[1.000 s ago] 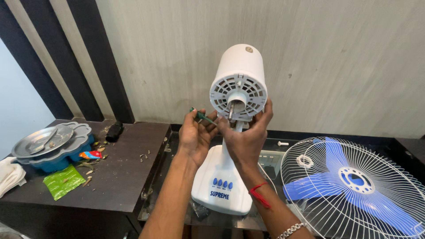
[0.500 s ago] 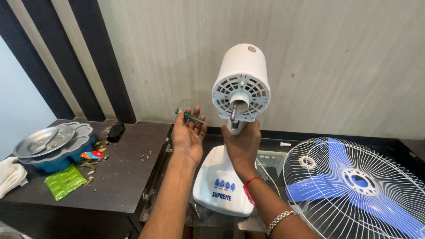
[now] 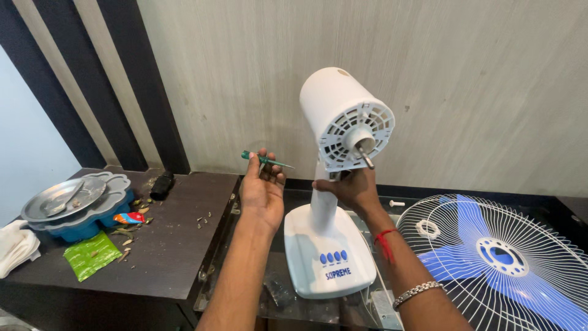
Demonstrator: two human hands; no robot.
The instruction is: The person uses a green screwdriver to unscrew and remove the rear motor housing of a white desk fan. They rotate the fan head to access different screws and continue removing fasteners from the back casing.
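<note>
Bright even light, sharp, slight edge distortion

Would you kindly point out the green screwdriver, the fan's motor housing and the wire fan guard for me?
green screwdriver (image 3: pixel 264 160): head view, on the handle above the left hand's fingers.
motor housing (image 3: pixel 331 101): head view, on its smooth white side.
wire fan guard (image 3: pixel 497 252): head view, on its central hub.

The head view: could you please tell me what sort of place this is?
Probably a home room: a dark table by a panelled wall, with a steel plate and a table fan under repair.
</note>
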